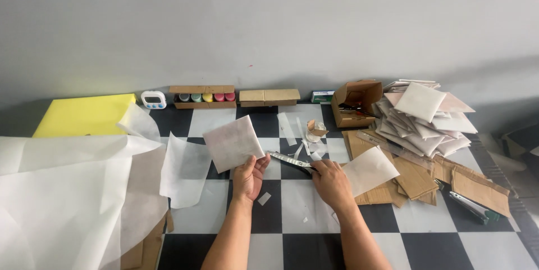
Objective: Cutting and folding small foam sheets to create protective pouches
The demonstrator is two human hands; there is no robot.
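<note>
Packet: white square, tilted, pinched by left hand.
Scissors: gripped by right hand on checkered surface.
Stack: white packets, right.
Boxes: brown, rear.

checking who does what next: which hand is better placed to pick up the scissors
Right. The right hand already rests on the handles of the scissors, while the left hand is busy pinching the folded white square and holds it up off the table.
</note>
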